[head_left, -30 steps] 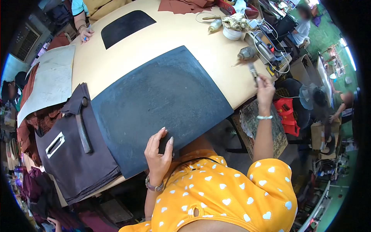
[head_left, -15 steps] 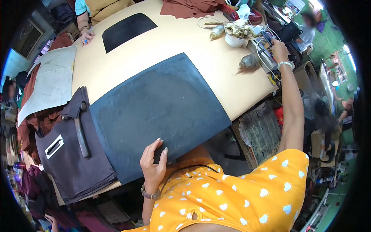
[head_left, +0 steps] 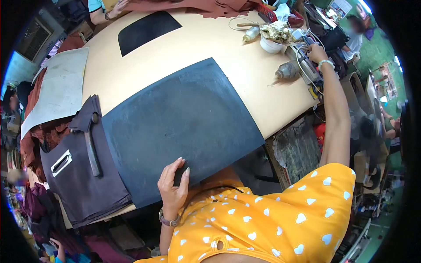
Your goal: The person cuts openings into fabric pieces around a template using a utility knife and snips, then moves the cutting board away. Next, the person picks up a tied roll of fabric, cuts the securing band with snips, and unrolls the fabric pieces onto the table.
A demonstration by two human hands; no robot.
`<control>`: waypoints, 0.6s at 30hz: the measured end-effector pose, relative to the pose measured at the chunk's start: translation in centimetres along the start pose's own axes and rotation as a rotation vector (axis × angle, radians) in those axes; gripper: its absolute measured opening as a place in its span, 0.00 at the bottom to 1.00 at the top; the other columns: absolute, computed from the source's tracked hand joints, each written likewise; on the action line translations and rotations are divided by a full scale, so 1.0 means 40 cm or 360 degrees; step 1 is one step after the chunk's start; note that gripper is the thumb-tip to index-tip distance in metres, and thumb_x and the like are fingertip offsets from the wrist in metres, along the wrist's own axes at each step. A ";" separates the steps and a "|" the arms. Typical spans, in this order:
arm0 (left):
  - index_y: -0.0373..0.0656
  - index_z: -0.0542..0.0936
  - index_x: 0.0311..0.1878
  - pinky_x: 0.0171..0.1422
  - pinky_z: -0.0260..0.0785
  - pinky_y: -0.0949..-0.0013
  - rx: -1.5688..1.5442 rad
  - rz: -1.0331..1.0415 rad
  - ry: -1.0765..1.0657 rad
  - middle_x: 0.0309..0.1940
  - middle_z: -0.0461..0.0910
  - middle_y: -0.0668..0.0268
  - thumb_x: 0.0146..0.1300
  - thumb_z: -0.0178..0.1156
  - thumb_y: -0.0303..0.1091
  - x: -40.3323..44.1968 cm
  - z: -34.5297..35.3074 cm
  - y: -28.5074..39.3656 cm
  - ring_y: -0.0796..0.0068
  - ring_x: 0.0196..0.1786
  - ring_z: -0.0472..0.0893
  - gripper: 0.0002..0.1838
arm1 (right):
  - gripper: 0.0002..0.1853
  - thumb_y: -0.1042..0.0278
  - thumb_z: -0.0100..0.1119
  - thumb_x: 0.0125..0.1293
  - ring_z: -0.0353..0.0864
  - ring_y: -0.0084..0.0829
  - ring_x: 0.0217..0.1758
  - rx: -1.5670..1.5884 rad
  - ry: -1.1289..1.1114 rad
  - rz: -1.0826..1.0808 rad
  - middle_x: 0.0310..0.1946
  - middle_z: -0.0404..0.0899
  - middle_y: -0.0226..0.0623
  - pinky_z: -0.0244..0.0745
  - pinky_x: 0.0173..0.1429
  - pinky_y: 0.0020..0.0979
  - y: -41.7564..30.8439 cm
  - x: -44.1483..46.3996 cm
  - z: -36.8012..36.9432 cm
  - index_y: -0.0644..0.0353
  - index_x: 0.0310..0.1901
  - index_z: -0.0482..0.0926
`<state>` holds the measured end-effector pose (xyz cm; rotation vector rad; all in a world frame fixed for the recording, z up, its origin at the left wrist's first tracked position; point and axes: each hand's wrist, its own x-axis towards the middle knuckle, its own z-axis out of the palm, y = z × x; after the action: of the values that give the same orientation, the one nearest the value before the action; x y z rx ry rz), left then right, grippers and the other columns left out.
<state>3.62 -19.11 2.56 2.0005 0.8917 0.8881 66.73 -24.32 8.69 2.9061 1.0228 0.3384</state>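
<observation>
A reach, seemingly needing care near the far-right cord (head_left: 299, 64), is made by the right hand (head_left: 316, 53), grip unclear, while the loose-fingered left hand (head_left: 173, 186) is rested on the board (head_left: 184, 122).

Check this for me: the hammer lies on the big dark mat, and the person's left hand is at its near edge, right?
Not quite: the head view shows the hammer lying on the stack of dark sheets beside the big dark mat. The person's left hand is indeed at the mat's near edge.
</observation>
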 end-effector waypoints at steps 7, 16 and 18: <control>0.36 0.78 0.48 0.50 0.71 0.70 -0.0045 0.0042 0.0011 0.40 0.81 0.58 0.55 0.61 0.22 0.000 -0.004 -0.004 0.69 0.43 0.81 0.15 | 0.15 0.65 0.57 0.59 0.83 0.38 0.39 0.0789 0.0193 -0.0561 0.36 0.82 0.50 0.74 0.45 0.33 -0.199 -0.272 -0.171 0.68 0.42 0.79; 0.34 0.75 0.51 0.63 0.60 0.55 0.1155 -0.0186 0.0511 0.55 0.70 0.47 0.56 0.63 0.36 -0.061 -0.167 -0.095 0.49 0.59 0.68 0.22 | 0.29 0.56 0.52 0.67 0.70 0.52 0.57 0.1119 0.0057 -0.0422 0.55 0.69 0.60 0.64 0.61 0.42 -0.594 -0.780 -0.024 0.73 0.60 0.64; 0.32 0.73 0.54 0.64 0.59 0.54 0.1130 -0.0251 0.0555 0.58 0.68 0.45 0.56 0.65 0.39 -0.074 -0.179 -0.106 0.48 0.61 0.66 0.27 | 0.32 0.55 0.52 0.66 0.67 0.53 0.61 0.1114 0.0093 -0.0321 0.58 0.66 0.61 0.62 0.64 0.42 -0.629 -0.782 -0.026 0.73 0.62 0.60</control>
<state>-4.90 -17.03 1.55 2.3376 1.7271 0.9252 27.35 -24.18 0.92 3.3303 1.7237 0.0541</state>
